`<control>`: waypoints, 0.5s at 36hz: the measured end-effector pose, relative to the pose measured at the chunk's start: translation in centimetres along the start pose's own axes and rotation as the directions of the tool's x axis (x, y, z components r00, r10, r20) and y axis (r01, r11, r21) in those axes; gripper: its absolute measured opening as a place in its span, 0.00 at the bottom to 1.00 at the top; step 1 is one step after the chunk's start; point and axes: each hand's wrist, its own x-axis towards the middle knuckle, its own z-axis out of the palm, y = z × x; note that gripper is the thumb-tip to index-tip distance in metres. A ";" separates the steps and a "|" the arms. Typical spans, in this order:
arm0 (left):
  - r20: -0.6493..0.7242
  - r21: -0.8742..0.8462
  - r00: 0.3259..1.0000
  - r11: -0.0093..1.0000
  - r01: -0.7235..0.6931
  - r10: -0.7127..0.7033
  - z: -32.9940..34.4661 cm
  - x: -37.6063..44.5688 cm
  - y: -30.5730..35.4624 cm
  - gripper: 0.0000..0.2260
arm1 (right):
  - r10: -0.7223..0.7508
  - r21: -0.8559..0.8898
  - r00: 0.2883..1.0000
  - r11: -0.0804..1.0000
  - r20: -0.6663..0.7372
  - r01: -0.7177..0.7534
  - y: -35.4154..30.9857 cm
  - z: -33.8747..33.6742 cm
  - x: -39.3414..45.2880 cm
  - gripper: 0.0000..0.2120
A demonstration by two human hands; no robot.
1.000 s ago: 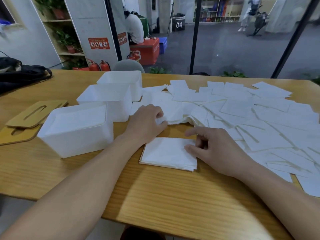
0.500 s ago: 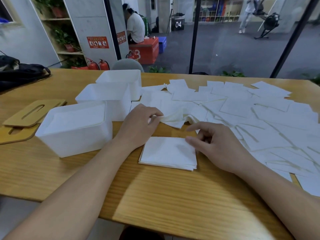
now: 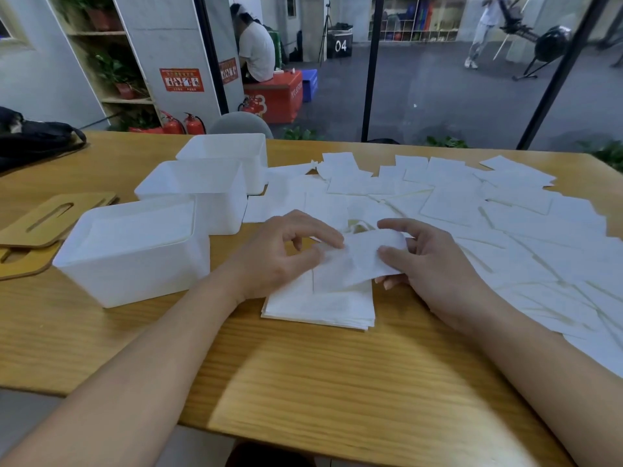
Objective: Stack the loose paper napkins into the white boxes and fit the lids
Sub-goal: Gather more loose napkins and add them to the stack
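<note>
A single white napkin point(image 3: 354, 261) hangs between both hands just above a small neat stack of napkins point(image 3: 320, 305) near the table's middle. My left hand point(image 3: 279, 254) pinches its left edge and my right hand point(image 3: 428, 261) pinches its right edge. Several loose napkins point(image 3: 472, 203) cover the table to the right and behind. Three open white boxes stand in a row on the left: the near box point(image 3: 135, 261) holds napkins almost to its rim, the middle box point(image 3: 199, 193) and the far box point(image 3: 229, 156) sit behind it.
Two wooden lids with slots point(image 3: 50, 217) lie at the left edge of the wooden table point(image 3: 303, 382). A black bag point(image 3: 33, 136) rests at the far left corner. A grey chair back point(image 3: 241, 124) stands beyond the far edge.
My left hand lifted one napkin from the loose pile and brought it back over the stack. My right hand rose off the stack and took hold of the napkin's right edge.
</note>
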 end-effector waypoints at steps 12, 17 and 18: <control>-0.024 -0.023 0.981 0.982 0.190 -0.190 0.4 0.6 0.7 0.10 | -0.147 0.143 0.986 0.981 0.084 0.134 -1.4 0.7 -1.0 0.21; 0.043 -0.089 0.978 0.975 0.206 -0.203 -0.9 0.3 0.2 0.08 | -0.189 -0.093 0.980 0.977 0.066 0.194 -1.3 0.4 -1.2 0.08; 0.071 -0.089 0.975 0.972 0.217 -0.211 -1.2 0.2 0.1 0.09 | -0.180 -0.139 0.981 0.972 0.077 0.189 -1.2 0.3 -1.1 0.06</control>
